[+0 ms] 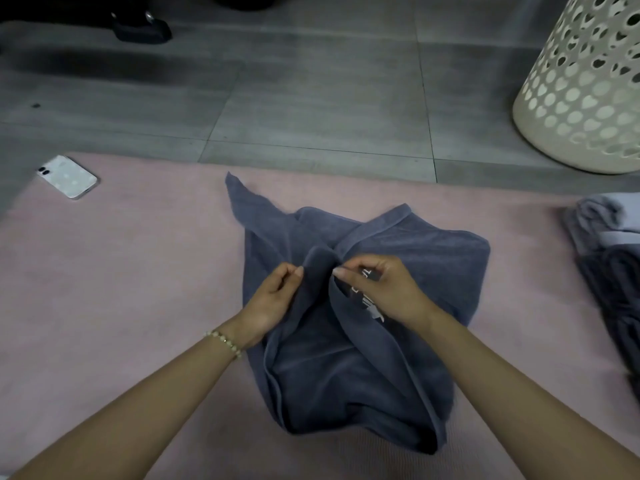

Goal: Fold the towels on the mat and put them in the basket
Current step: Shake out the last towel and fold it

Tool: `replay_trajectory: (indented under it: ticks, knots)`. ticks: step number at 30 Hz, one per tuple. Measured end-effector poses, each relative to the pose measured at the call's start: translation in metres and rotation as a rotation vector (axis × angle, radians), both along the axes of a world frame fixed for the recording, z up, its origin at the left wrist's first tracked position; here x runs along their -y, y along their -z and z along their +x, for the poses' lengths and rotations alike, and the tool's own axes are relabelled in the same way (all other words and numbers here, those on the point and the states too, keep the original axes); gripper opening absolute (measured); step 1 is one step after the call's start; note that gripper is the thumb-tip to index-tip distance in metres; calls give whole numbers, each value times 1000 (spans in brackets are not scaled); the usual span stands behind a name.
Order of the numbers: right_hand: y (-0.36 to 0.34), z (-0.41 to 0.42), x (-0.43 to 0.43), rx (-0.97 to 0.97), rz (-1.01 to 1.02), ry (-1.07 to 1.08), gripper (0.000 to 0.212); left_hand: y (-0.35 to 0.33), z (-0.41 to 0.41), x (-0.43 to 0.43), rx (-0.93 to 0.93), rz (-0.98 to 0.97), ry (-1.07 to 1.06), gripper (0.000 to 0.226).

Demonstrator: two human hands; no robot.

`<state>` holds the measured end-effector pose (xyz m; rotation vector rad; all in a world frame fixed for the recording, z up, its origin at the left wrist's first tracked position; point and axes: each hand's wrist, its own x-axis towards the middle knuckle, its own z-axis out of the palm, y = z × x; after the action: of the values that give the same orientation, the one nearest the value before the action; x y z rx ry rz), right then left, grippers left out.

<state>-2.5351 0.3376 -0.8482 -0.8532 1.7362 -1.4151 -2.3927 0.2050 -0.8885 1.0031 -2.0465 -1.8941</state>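
A dark blue-grey towel (pixel 426 258) lies crumpled in the middle of the pink mat (pixel 121 282). My left hand (pixel 273 299) pinches a raised fold of the towel near its middle. My right hand (pixel 377 285) pinches the same fold from the other side, just above a white printed label. A corner of the towel points toward the far left. The cream perforated basket (pixel 585 95) stands on the floor at the far right, beyond the mat.
A pile of other grey and blue towels (pixel 609 265) lies at the mat's right edge. A white phone (pixel 67 177) rests on the mat's far left corner. Grey floor tiles (pixel 311 91) lie beyond the mat, with a dark object (pixel 142 29) at the far left.
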Motion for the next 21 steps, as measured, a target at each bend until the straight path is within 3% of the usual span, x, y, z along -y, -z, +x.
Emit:
replay_trajectory:
  ticks: [3,6,10,14,18,21]
  knots:
    - [-13,-2,8,-7,-40,25,6,-17,3,-16,-76,248,21,17]
    - [-10,-2,13,31,-9,60,7,-19,-2,-24,-86,376,-41,14]
    - [7,2,8,133,50,123,13,-10,-8,-25,-56,508,-80,40]
    - [20,5,-1,195,113,132,6,-1,-16,-29,-9,642,-93,44]
    - [32,9,-7,356,130,168,10,4,-21,-34,6,659,-88,36]
    - [33,12,-7,465,99,185,13,8,-27,-41,-17,601,-205,30]
